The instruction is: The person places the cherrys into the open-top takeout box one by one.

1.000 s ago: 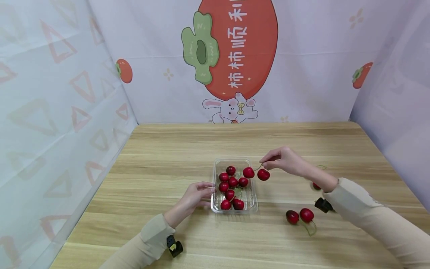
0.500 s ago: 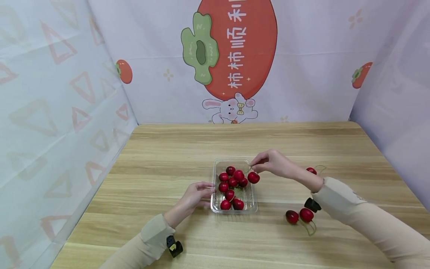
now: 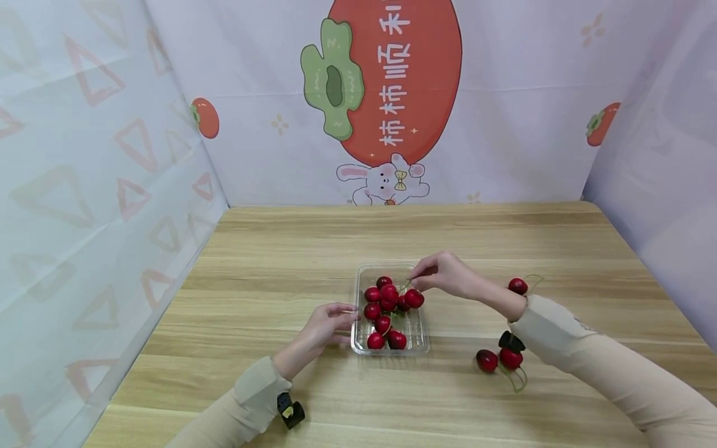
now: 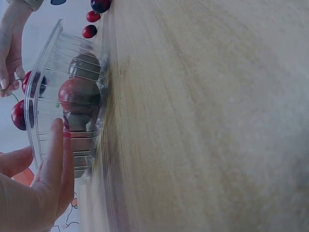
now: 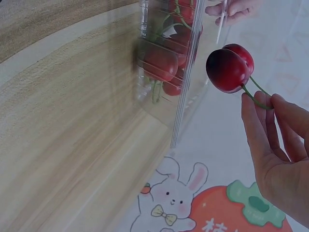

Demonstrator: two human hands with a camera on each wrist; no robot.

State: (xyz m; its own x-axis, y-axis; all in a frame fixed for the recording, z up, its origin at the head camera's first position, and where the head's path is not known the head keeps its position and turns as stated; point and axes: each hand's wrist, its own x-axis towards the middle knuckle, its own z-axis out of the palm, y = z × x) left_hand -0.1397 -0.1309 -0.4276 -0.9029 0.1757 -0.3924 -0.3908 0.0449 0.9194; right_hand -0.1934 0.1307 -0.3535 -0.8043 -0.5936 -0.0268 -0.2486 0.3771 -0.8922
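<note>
1. Between the side edges of the bench (image 3: 269,261), the clear tray (image 3: 416,330) is touched by the left hand (image 3: 322,328), fingers extended, thumb contact uncertain.
2. Above it, two cherries (image 5: 226,72) are stem-pinched in the right hand (image 3: 448,275); they are best lowered gently before release.
3. Free room is offered toward the far edge; loose cherries (image 3: 487,361), nearer the right edge, are best avoided.

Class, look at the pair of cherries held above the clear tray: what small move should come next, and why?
Probably the right hand should lower the pair of cherries into the clear tray: it pinches them by the stems, they hang above the tray, other cherries lie inside, and the left hand touches its side.
</note>
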